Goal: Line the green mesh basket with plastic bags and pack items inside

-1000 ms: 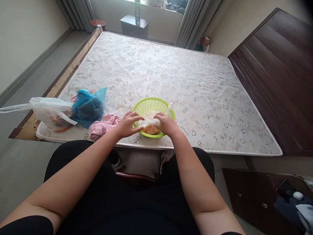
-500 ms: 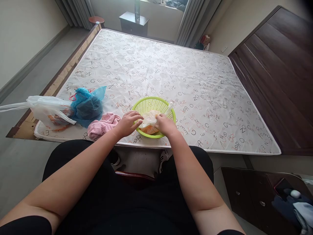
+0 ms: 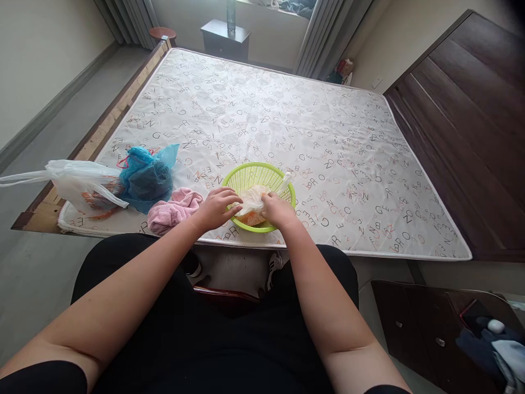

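A lime-green plastic basket (image 3: pixel 252 174) sits near the front edge of a bare mattress (image 3: pixel 287 126) printed with letters. Inside it lies a clear plastic bag (image 3: pixel 252 198) with something orange in it. My left hand (image 3: pixel 215 207) rests at the basket's left rim, fingers pinching the bag. My right hand (image 3: pixel 276 209) grips the bag from the right, over the basket's near side. Both forearms reach out from my lap.
A pink cloth (image 3: pixel 174 207) lies just left of the basket. Farther left are a blue plastic bag (image 3: pixel 147 178) and a white plastic bag (image 3: pixel 82 183). A dark wooden headboard (image 3: pixel 463 120) runs along the right. A dark cabinet (image 3: pixel 435 328) stands at lower right, a nightstand (image 3: pixel 225 34) at the far end.
Both hands stay on the bag in the basket; the fingers have shifted slightly, bunching the plastic. The view tilted a little downward over the first half second.
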Action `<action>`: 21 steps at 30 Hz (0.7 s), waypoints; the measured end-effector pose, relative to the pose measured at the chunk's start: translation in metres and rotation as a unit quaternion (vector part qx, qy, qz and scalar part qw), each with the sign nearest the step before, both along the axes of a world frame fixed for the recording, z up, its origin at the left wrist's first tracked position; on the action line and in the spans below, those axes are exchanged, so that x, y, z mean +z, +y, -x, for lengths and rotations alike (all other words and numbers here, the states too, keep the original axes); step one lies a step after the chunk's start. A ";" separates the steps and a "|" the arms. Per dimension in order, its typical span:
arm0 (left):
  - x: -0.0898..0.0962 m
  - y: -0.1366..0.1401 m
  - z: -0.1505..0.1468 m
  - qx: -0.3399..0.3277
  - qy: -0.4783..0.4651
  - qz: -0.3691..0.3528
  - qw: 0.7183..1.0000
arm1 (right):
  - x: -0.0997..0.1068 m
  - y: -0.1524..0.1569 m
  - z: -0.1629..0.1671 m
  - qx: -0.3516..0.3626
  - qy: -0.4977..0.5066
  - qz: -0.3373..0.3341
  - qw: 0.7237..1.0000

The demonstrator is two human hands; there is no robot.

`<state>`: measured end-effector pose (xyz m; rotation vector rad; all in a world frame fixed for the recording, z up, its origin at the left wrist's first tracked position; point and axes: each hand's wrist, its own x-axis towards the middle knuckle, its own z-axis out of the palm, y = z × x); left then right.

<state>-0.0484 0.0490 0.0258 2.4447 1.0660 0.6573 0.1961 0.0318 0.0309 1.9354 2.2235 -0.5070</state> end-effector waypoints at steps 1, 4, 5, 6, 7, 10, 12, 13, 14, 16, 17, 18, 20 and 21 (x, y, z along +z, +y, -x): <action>0.000 0.000 0.000 0.000 0.000 0.000 1.000 | 0.000 0.000 0.000 0.002 0.001 -0.002 1.000; -0.001 0.000 0.000 0.000 -0.002 0.005 1.000 | 0.000 0.000 0.000 0.006 0.005 -0.002 1.000; -0.001 0.000 0.000 0.000 -0.002 0.007 1.000 | 0.000 0.000 0.000 0.006 0.005 0.000 1.000; -0.001 0.000 0.000 0.000 -0.001 0.009 1.000 | 0.001 0.000 -0.001 0.005 0.004 0.001 1.000; -0.001 0.000 0.000 0.001 -0.001 0.010 1.000 | 0.001 0.000 -0.001 0.004 0.004 0.003 1.000; 0.000 0.000 0.000 0.002 0.002 0.009 1.000 | 0.001 0.000 -0.001 0.007 0.005 -0.002 1.000; 0.001 -0.001 -0.001 0.002 0.004 0.008 1.000 | 0.001 0.000 -0.001 0.006 0.003 0.000 1.000; 0.001 -0.001 -0.001 0.001 0.004 0.008 1.000 | 0.000 0.000 -0.001 0.005 0.001 0.003 1.000; 0.001 -0.001 -0.001 0.001 0.004 0.007 1.000 | 0.000 0.001 -0.001 0.003 -0.002 0.006 1.000; 0.002 -0.001 -0.001 0.000 0.003 0.007 1.000 | 0.000 0.001 0.000 0.002 -0.003 0.010 1.000; 0.002 -0.001 -0.001 0.000 0.004 0.007 1.000 | 0.001 0.001 0.000 0.001 -0.003 0.012 1.000; 0.002 -0.001 -0.001 0.000 0.005 0.008 1.000 | 0.001 0.001 0.000 -0.001 -0.003 0.015 1.000; 0.001 -0.002 -0.001 0.000 0.009 0.009 1.000 | 0.001 0.001 0.001 -0.005 -0.005 0.017 1.000; 0.001 -0.002 -0.001 0.001 0.011 0.009 1.000 | 0.001 0.001 0.001 -0.005 -0.006 0.017 1.000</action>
